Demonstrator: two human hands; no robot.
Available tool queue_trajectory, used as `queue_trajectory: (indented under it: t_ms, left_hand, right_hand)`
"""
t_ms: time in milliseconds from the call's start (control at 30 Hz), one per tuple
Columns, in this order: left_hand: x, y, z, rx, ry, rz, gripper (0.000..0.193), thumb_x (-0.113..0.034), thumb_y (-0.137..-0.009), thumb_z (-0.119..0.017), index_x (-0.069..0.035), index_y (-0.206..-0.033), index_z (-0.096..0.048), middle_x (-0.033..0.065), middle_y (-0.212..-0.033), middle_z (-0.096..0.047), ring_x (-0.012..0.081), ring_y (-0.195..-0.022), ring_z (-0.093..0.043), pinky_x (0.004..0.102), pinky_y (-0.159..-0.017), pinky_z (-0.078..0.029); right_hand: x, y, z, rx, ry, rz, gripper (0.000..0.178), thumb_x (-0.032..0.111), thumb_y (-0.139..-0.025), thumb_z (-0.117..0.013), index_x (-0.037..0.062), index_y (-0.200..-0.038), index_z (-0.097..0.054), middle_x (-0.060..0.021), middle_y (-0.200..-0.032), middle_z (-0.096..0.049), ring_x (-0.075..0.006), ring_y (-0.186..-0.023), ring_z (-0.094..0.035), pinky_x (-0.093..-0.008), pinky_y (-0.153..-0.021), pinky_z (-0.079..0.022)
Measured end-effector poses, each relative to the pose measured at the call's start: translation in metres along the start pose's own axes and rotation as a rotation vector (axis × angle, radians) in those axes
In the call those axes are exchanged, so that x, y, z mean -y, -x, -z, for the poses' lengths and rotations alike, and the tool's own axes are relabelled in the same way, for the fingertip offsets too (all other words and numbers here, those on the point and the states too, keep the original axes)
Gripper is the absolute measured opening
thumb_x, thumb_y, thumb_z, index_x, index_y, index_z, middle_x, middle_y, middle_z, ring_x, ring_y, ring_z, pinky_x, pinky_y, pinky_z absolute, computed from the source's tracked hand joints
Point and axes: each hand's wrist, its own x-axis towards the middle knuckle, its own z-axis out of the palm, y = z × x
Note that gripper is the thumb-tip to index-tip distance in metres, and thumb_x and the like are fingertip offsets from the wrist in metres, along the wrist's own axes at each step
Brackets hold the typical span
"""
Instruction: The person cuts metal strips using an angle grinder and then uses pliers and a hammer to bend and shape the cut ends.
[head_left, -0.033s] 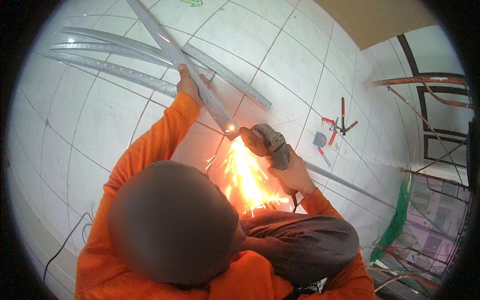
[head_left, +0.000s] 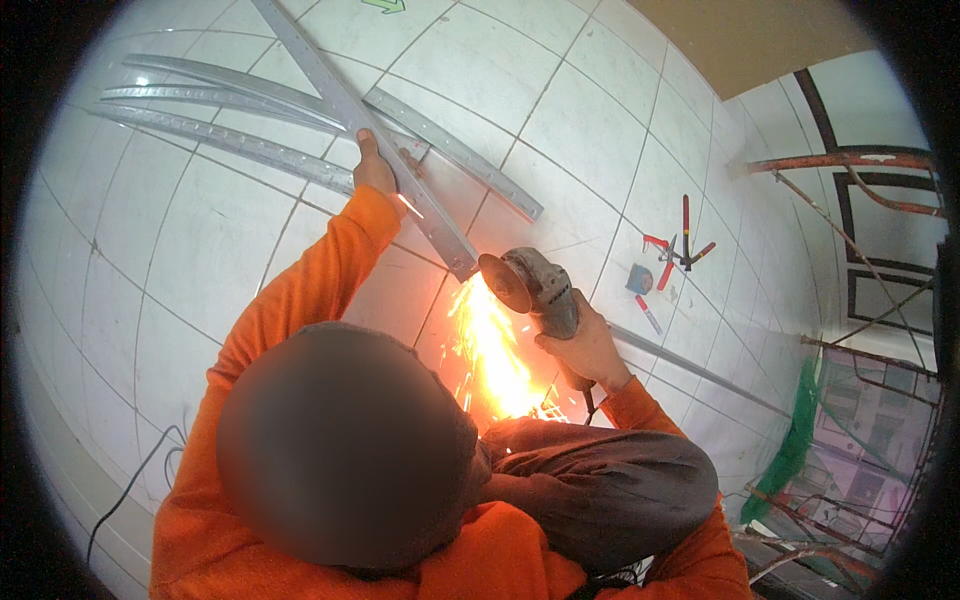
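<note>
Fingers wrapped round a long grey metal channel (head_left: pixel 432 212), my left hand (head_left: pixel 374 168) steadies it near its cut end. In my right hand (head_left: pixel 588 350) is an angle grinder (head_left: pixel 550 292), gripped by its body. The grinder's round disc (head_left: pixel 507 284) meets the end of the channel. Bright sparks (head_left: pixel 492 355) stream from there down toward my bent leg (head_left: pixel 610 475). The channel slants away to the upper left, over other pieces. My right fingertips are partly hidden behind the grinder.
More metal channels (head_left: pixel 230 133) lie on the tiled floor at left. Right of the grinder are red-handled hand tools (head_left: pixel 686 235), a blue tape measure (head_left: pixel 640 279), a marker (head_left: pixel 648 314) and a long strip (head_left: pixel 705 373). Rusty scaffolding (head_left: pixel 840 161), green netting (head_left: pixel 792 460) and a black cable (head_left: pixel 122 490) stand farther out.
The spark stream has changed shape, and the glow on the channel's end has faded. A bright streak now shows beside my left wrist. Both hands stay where they were.
</note>
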Motion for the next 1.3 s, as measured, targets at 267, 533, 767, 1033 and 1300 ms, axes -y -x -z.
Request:
queue_trajectory:
  t_ms: [267, 533, 767, 1033, 1300]
  left_hand:
    - [0.002, 0.004, -0.004, 0.011, -0.076, -0.033, 0.062, -0.061, -0.099, -0.033, -0.002, -0.087, -0.049, 0.0118, -0.07, -0.051, 0.0255, -0.058, -0.052, 0.0406, -0.057, -0.049]
    - [0.003, 0.003, -0.001, -0.001, -0.01, 0.053, 0.062, -0.063, -0.098, -0.037, -0.004, -0.086, -0.049, 0.0101, -0.064, -0.051, 0.0252, -0.055, -0.052, 0.041, -0.054, -0.049]
    - [0.002, 0.007, -0.01, -0.079, -0.103, 0.047, 0.063, -0.064, -0.098, -0.033, -0.005, -0.09, -0.051, 0.0104, -0.074, -0.052, 0.0244, -0.063, -0.05, 0.0386, -0.06, -0.049]
    - [-0.006, 0.002, 0.011, -0.032, 0.022, -0.03, 0.059, -0.067, -0.095, -0.038, -0.009, -0.102, -0.052, 0.0072, -0.08, -0.051, 0.022, -0.069, -0.052, 0.0396, -0.065, -0.048]
    - [-0.013, -0.001, -0.002, 0.074, 0.123, 0.083, 0.059, -0.065, -0.098, -0.029, -0.01, -0.096, -0.049, 0.004, -0.074, -0.045, 0.0194, -0.062, -0.043, 0.0349, -0.055, -0.041]
  right_hand:
    - [-0.002, -0.002, 0.002, 0.013, 0.05, 0.001, 0.072, 0.025, -0.071, -0.079, 0.0048, -0.132, -0.046, -0.0211, -0.11, -0.067, -0.035, -0.104, -0.066, -0.0411, -0.089, -0.05]
    - [-0.002, -0.008, 0.0, 0.013, 0.078, -0.021, 0.075, 0.025, -0.07, -0.079, 0.002, -0.132, -0.045, -0.0226, -0.111, -0.066, -0.0366, -0.105, -0.065, -0.0421, -0.089, -0.05]
    - [-0.016, -0.006, 0.001, -0.025, 0.043, 0.052, 0.071, 0.021, -0.069, -0.08, 0.0, -0.129, -0.048, -0.0212, -0.113, -0.065, -0.0331, -0.105, -0.064, -0.0406, -0.092, -0.049]
    - [-0.017, -0.001, 0.012, -0.131, -0.106, 0.124, 0.068, 0.022, -0.068, -0.08, 0.0004, -0.126, -0.051, -0.0164, -0.109, -0.066, -0.0261, -0.099, -0.064, -0.0372, -0.092, -0.048]
    - [-0.008, 0.005, 0.005, -0.02, -0.032, 0.072, 0.07, 0.024, -0.069, -0.08, 0.001, -0.128, -0.05, -0.0174, -0.106, -0.067, -0.0273, -0.099, -0.065, -0.0368, -0.09, -0.049]
